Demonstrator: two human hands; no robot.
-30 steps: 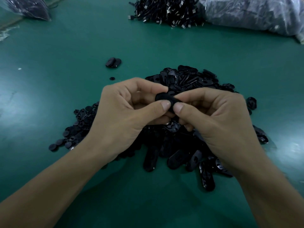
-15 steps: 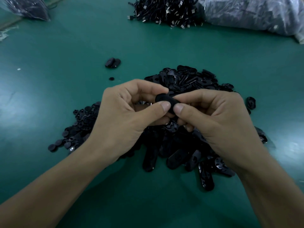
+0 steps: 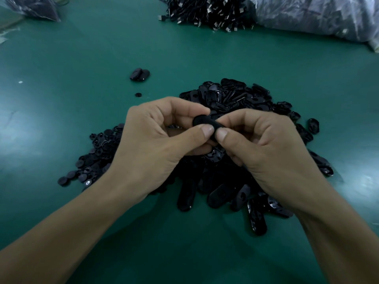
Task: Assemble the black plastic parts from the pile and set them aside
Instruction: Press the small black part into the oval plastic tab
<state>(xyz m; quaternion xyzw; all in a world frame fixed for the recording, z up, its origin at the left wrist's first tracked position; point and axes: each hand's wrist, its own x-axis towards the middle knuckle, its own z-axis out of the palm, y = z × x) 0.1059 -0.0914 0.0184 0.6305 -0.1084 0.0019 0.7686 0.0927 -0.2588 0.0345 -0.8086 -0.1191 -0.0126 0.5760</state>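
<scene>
Both hands meet above a pile of black oval plastic shells (image 3: pixel 231 99) on the green table. My left hand (image 3: pixel 155 140) and my right hand (image 3: pixel 266 148) pinch one black oval part (image 3: pixel 202 121) between thumbs and forefingers, thumb tips almost touching. Most of the part is hidden by my fingers. A smaller heap of round black discs (image 3: pixel 92 158) lies to the left of the pile. Two joined black parts (image 3: pixel 139 75) lie apart at the back left, with a single small disc (image 3: pixel 138 94) near them.
A heap of black cables with metal plugs (image 3: pixel 205 11) sits at the back centre. A clear plastic bag (image 3: pixel 315 15) fills the back right, and another bag of dark parts (image 3: pixel 32 7) is at the back left. Green table surface (image 3: pixel 61 78) surrounds the pile.
Hardly anything differs: both hands stay pinched on the black part over the pile, with only tiny shifts of the fingers.
</scene>
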